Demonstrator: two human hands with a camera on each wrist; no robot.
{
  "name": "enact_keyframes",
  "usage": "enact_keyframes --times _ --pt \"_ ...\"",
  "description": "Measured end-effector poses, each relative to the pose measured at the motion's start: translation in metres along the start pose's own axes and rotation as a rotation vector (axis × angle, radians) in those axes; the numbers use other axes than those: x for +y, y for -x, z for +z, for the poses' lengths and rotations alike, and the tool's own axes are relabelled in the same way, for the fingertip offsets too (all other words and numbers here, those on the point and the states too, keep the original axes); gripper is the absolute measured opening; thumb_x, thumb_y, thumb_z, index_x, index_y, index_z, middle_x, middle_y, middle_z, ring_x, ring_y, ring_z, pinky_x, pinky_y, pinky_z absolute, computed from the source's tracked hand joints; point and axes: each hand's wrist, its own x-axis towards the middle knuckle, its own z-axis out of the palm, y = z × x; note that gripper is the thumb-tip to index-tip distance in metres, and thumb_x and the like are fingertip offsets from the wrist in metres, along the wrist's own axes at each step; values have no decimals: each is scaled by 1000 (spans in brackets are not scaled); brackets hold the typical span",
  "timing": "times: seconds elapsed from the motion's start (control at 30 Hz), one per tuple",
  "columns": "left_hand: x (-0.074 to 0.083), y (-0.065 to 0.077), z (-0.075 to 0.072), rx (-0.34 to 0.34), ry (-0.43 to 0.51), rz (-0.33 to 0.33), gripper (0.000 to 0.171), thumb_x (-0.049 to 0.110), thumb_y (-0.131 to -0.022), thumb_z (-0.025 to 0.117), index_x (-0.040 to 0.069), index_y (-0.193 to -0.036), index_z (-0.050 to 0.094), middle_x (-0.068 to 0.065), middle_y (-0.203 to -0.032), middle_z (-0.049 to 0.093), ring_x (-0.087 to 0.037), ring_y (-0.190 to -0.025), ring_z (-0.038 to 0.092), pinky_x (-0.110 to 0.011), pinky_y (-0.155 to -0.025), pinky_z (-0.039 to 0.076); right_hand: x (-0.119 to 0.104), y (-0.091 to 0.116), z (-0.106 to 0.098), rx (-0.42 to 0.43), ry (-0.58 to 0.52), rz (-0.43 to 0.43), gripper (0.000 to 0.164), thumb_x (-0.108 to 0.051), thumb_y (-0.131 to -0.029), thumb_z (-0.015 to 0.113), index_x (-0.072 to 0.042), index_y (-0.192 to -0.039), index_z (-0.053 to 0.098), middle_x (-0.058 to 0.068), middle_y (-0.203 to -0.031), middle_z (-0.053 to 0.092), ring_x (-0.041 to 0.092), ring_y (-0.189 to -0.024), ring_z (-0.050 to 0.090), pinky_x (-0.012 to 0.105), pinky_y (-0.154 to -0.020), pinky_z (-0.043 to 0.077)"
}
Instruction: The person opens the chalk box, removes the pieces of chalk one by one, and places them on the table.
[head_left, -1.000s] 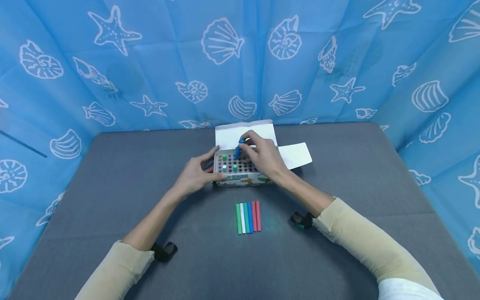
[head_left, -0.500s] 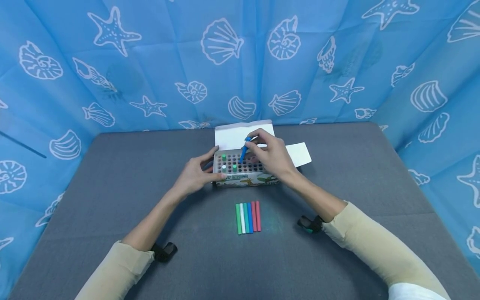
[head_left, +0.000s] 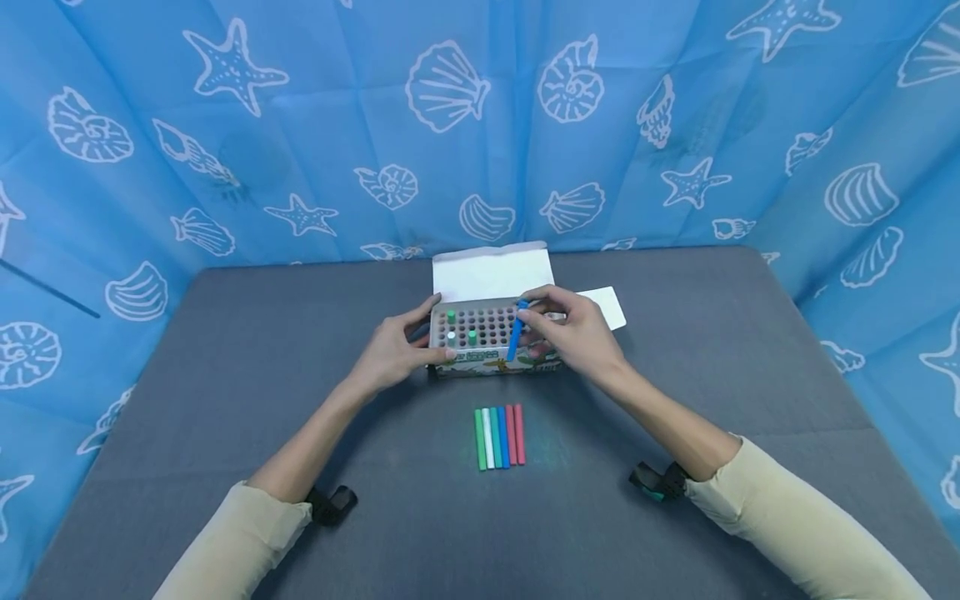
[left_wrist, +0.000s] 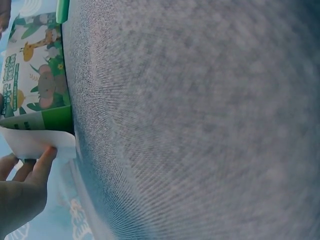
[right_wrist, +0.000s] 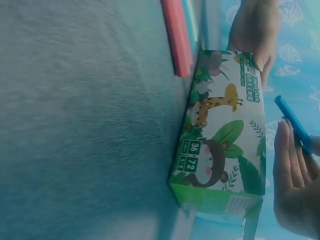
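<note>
A blue chalk stick is pinched between the thumb and fingers of my right hand. It slants in front of the chalk box, over its upper front edge. My left hand grips the box's left end, thumb at the front and fingers toward the back. Two green chalks and a white chalk stick up from the holed insert at the left. In the right wrist view, the blue chalk sits above the fingers, beside the box's animal-printed face.
Several chalks in green, white, teal, blue and red lie side by side on the grey tabletop before the box. The white lid flap stands raised behind; a side flap extends right. A blue shell-print curtain hangs behind the table.
My right hand has moved right and toward me across the box, carrying the blue chalk from above the holes to the front edge. The left hand keeps its hold on the box.
</note>
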Motion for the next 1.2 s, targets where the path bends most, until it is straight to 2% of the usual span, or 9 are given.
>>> enact_keyframes --times 0.13,0.33,0.57,0.77,1.03,1.2 --pt "0 -1 0 0 6 -4 89 23 -84 83 23 -156 31 -11 -160 30 -29 -147 29 -38 -112 43 3 9 -4 -12 -1 26 27 -13 -99 63 0 -122 63 19 -95 66 31 -76 72 51 -66 63" --pt "1 0 0 2 -4 -8 90 23 -84 83 21 -157 30 -12 -159 32 -30 -146 30 -37 -111 44 8 21 -9 -48 -10 45 28 -11 -98 64 4 -122 62 19 -93 67 40 -79 71 49 -64 63" --pt "1 -1 1 5 -10 -11 90 22 -84 83 21 -157 30 -13 -159 31 -29 -146 30 -37 -111 44 15 34 -12 -99 15 109 29 -12 -98 65 3 -122 64 17 -94 69 31 -77 72 52 -66 63" --pt "1 -1 2 13 -26 -16 91 23 -83 83 23 -157 30 -13 -159 31 -30 -145 32 -36 -111 45 25 44 -13 -139 14 149 32 -12 -97 66 4 -125 62 16 -97 70 35 -80 71 48 -65 63" --pt "1 -1 3 20 -30 -22 91 23 -83 83 23 -157 30 -13 -158 34 -30 -144 33 -37 -110 45 42 52 -9 -202 -62 198 32 -10 -96 66 6 -123 61 16 -95 68 27 -75 71 45 -63 64" --pt "1 -1 3 19 -27 -23 91 23 -83 83 22 -157 30 -13 -158 33 -31 -144 33 -37 -110 45 49 54 -4 -220 -57 237 28 -10 -95 68 4 -120 65 14 -92 68 25 -73 71 42 -62 64"
